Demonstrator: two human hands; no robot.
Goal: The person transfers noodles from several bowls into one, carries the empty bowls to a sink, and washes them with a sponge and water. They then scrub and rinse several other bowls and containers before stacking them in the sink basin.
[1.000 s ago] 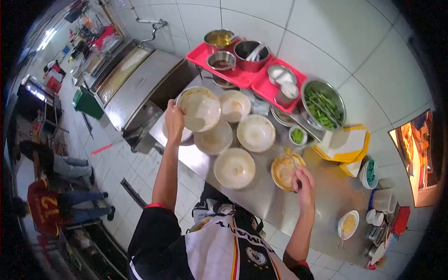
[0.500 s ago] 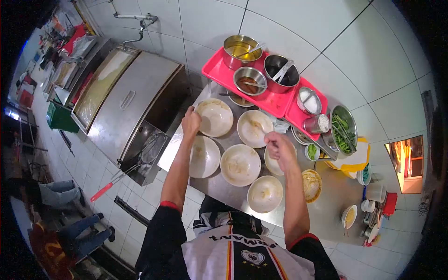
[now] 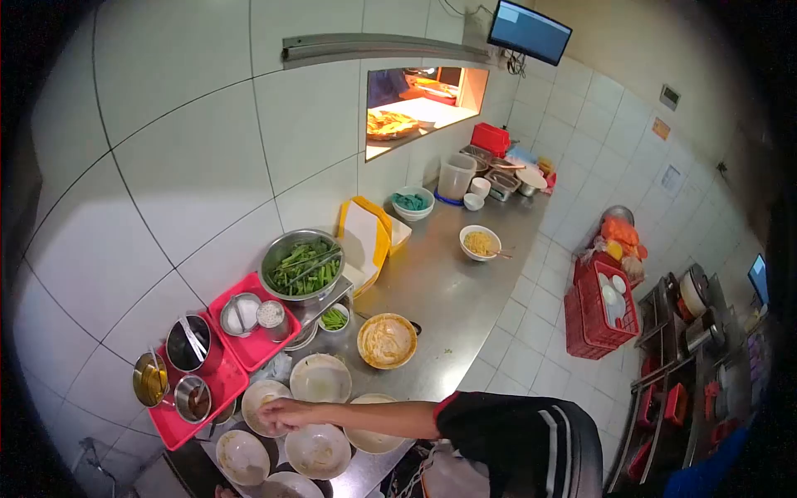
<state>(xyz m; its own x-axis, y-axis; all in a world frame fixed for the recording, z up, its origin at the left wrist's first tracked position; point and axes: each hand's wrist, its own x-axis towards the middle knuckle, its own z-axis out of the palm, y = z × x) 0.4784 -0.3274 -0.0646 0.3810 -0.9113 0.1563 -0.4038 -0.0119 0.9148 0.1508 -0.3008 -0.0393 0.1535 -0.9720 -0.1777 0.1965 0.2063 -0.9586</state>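
My right hand (image 3: 278, 412) reaches left from a black sleeve with a red cuff. Its fingers are bunched, pointing down over a used white bowl (image 3: 251, 395) beside the red tray (image 3: 193, 415); nothing shows in them. More sauce-smeared white bowls surround it: one behind (image 3: 320, 378), one in front (image 3: 318, 451), one under my forearm (image 3: 371, 437). A plate of yellow noodles (image 3: 387, 340) sits further along the steel counter (image 3: 448, 290). Only a sliver of skin at the bottom edge (image 3: 219, 491) may be my left hand.
Metal pots with spoons stand on the red tray. A steel bowl of green vegetables (image 3: 303, 266), a yellow-white box (image 3: 365, 236) and a bowl of noodles (image 3: 480, 241) line the counter. A red crate (image 3: 598, 319) stands on the floor at right. A serving hatch (image 3: 423, 104) opens in the wall.
My view has swung right along the counter. My right hand left the noodle plate and now hovers over the bowls by the red tray. My left hand dropped almost out of view.
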